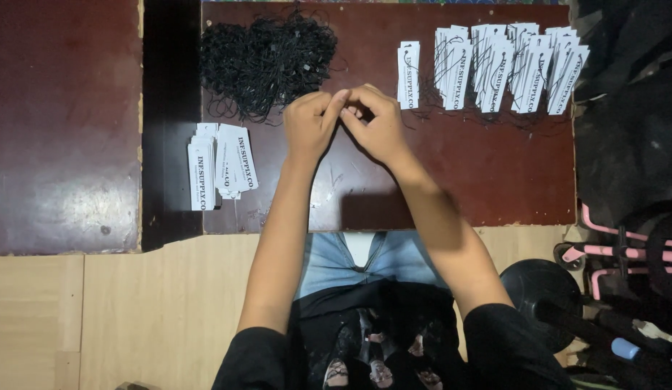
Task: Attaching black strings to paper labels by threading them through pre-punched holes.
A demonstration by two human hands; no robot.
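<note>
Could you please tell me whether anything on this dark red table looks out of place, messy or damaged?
Mostly tidy. The tangled pile of thin black strings sprawls loosely, with stray loops past its edge. The small stack of white paper tags at the near left has slipped askew, fanned rather than squared. The dark red tabletop shows scuffs near its front edge.

Left hand (309, 124), right hand (378, 124) pinched together, perhaps on black string (264, 61).

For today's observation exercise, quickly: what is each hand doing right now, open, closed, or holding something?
Left hand: fingers pinched shut against the right hand; what it holds cannot be told.
Right hand: fingers curled and pinched at the same spot; any held thing is hidden.
</note>
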